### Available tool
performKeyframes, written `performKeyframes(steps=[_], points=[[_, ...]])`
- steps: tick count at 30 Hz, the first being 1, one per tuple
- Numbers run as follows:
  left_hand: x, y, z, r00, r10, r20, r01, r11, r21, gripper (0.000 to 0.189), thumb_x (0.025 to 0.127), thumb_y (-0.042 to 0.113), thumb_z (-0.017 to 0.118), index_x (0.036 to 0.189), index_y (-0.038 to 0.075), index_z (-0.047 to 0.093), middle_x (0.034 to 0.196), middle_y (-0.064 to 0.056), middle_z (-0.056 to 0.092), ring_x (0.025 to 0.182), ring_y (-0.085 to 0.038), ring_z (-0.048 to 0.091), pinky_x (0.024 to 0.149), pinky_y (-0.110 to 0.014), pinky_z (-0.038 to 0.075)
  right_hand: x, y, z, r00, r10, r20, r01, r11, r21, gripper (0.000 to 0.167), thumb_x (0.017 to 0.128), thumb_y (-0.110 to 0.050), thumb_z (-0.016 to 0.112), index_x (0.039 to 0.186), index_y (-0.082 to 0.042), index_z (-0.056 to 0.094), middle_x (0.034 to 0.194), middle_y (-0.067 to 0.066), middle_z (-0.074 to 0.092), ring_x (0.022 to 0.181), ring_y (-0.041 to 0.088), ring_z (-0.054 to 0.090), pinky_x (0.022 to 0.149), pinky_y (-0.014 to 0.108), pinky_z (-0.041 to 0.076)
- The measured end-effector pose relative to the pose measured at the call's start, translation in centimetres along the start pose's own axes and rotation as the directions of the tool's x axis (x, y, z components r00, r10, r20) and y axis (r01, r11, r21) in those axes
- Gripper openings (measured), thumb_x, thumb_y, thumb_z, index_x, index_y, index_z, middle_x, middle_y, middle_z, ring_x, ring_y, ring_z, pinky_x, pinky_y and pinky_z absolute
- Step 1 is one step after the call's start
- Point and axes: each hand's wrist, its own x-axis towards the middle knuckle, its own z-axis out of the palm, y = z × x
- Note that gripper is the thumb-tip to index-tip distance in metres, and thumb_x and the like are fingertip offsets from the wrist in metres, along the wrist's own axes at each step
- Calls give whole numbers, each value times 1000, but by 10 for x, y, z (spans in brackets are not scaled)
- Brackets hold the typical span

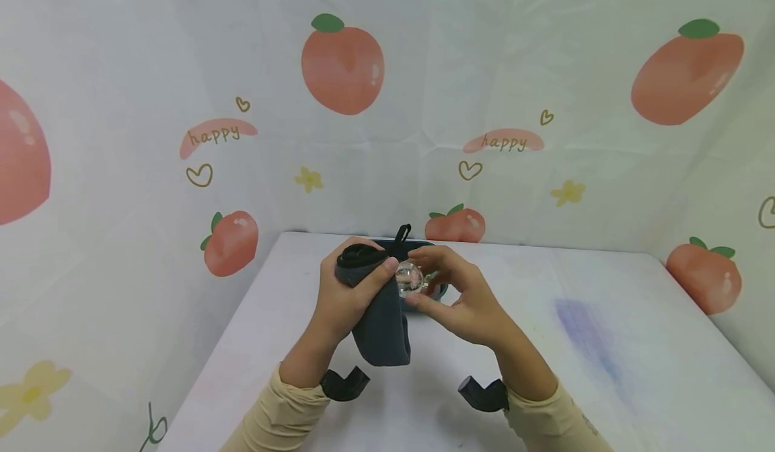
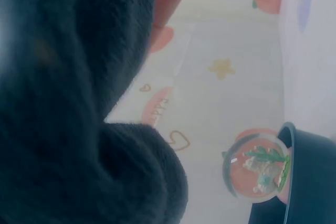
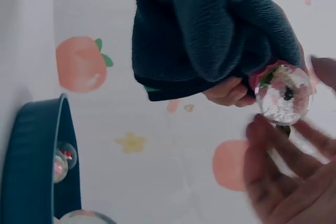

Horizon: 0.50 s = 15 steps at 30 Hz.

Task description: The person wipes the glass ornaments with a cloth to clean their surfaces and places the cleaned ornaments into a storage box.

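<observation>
In the head view my left hand (image 1: pixel 346 290) grips a folded dark blue-grey towel (image 1: pixel 383 331), its thumb lying across the cloth. A black hanging loop sticks up from the top. At the towel's edge is a clear faceted glass ball (image 1: pixel 409 279) with pale and pink decoration inside, its pinkish end against the cloth in the right wrist view. My right hand (image 1: pixel 460 297) surrounds the ball from the right, thumb and fingers apart. Its blurred fingers (image 3: pixel 275 153) are spread, with fingertips right at the ball's lower edge. The left palm is hidden behind the towel.
Behind the hands a dark blue basin (image 1: pixel 445 290) stands on the white table (image 1: pixel 514 398). Clear balls are inside it, one holding green and white decoration (image 2: pixel 257 169). A fruit-printed curtain (image 1: pixel 424 89) closes off the back and sides. Black wrist cameras (image 1: pixel 345 385) jut inward.
</observation>
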Motion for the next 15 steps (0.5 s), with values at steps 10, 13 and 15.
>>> performKeyframes(steps=[10, 13, 15], points=[[0, 1, 0, 1000, 1, -9, -1, 1000, 2, 18, 94, 11, 78, 108, 5, 69, 95, -8, 72, 81, -19, 73, 72, -34, 62, 1, 1, 1, 996, -87, -1, 87, 996, -17, 50, 88, 8, 81, 133, -7, 65, 123, 10, 72, 103, 16, 68, 78, 32, 62], [1, 1, 0, 1000, -3, -14, 3, 1000, 6, 18, 94, 12, 78, 108, 5, 70, 95, -7, 71, 82, -19, 72, 73, -34, 62, 1, 1, 0, 996, -93, -6, 93, 995, -25, 56, 86, 5, 83, 136, -7, 62, 129, 11, 71, 108, 18, 68, 79, 33, 61], [1, 0, 0, 1000, -1, -12, 1, 1000, 10, 18, 93, 13, 79, 107, 6, 70, 96, -8, 71, 82, -19, 72, 74, -34, 62, 1, 0, -1, 999, -45, -2, 45, 998, -34, 55, 89, 2, 80, 140, -9, 60, 125, 8, 73, 108, 16, 70, 80, 32, 61]])
